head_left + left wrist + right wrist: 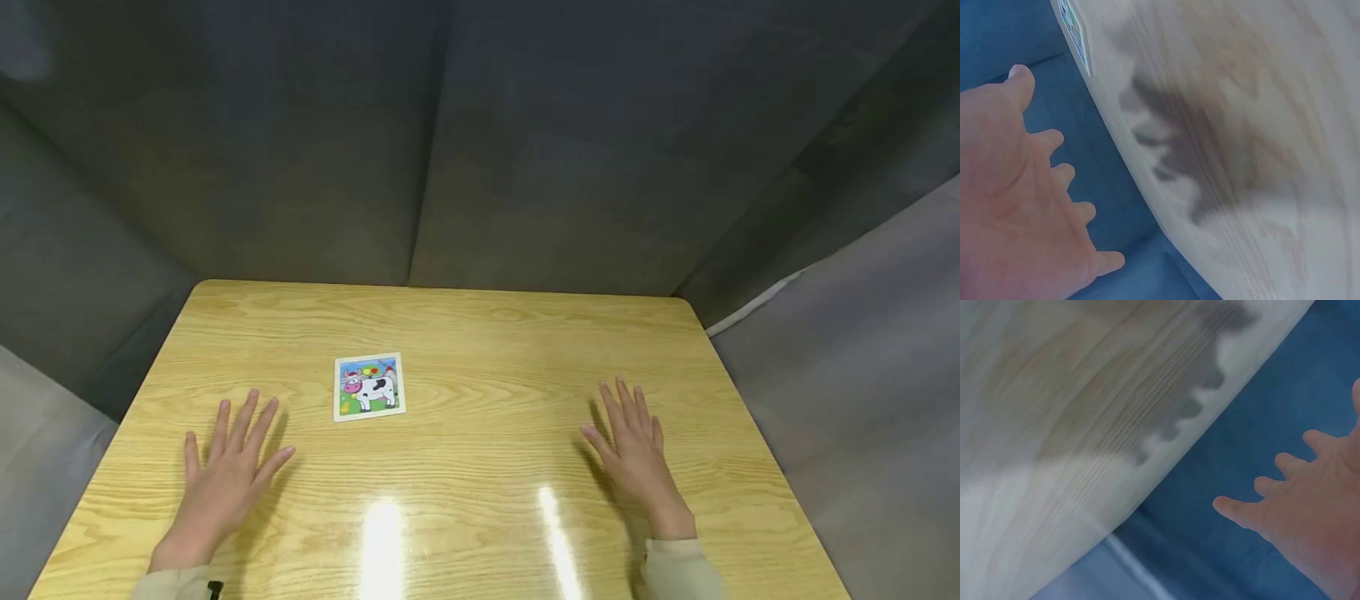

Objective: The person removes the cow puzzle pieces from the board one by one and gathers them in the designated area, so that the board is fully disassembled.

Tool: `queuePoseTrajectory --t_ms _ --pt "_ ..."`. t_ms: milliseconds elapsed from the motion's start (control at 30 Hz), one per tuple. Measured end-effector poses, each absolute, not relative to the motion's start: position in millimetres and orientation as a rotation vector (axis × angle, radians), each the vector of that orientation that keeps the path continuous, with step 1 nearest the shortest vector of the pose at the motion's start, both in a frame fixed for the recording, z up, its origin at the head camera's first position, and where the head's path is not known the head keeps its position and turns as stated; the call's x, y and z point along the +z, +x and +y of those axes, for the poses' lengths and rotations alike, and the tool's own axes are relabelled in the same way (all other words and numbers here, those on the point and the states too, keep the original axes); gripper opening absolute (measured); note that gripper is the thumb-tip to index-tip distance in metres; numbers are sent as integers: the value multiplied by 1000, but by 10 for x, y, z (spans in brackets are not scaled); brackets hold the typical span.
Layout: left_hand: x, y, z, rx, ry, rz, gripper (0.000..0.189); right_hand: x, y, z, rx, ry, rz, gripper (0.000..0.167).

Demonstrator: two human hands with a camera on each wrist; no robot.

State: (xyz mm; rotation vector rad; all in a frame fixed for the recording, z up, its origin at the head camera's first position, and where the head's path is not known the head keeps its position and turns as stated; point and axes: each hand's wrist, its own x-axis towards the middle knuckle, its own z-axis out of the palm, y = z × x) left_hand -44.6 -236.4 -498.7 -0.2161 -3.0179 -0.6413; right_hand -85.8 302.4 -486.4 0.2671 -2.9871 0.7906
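A square picture puzzle [369, 387] with a white border, showing a black-and-white cow with a pink muzzle, lies flat on the wooden table, left of centre. To its lower left my left hand [227, 481] hovers palm down with straight, spread fingers, holding nothing. Well to the right of the picture, my right hand [636, 454] is likewise spread over the table, apart from any object. Both wrist views show a bare palm and a shadow cast on the wood below. In the left wrist view just a sliver of the puzzle [1077, 36] shows at the top.
The light wooden table [480, 342] has rounded far corners. Dark grey curtains [570, 150] hang behind it and along both sides, close to its edges. Two bright reflections [382, 546] shine on the near part of the tabletop.
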Motion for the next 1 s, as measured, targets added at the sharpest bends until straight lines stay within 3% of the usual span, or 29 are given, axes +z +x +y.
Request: queuePoseTrajectory --t_ms 700,1000 --pt "-5155 -1011 -2044 -761 -390 -3056 70 -5116 -1544 1401 623 885 -3037 73" --pt "-5304 -1218 -1952 -763 -419 -3075 67 -5216 -1654 880 542 1021 -3093 72"
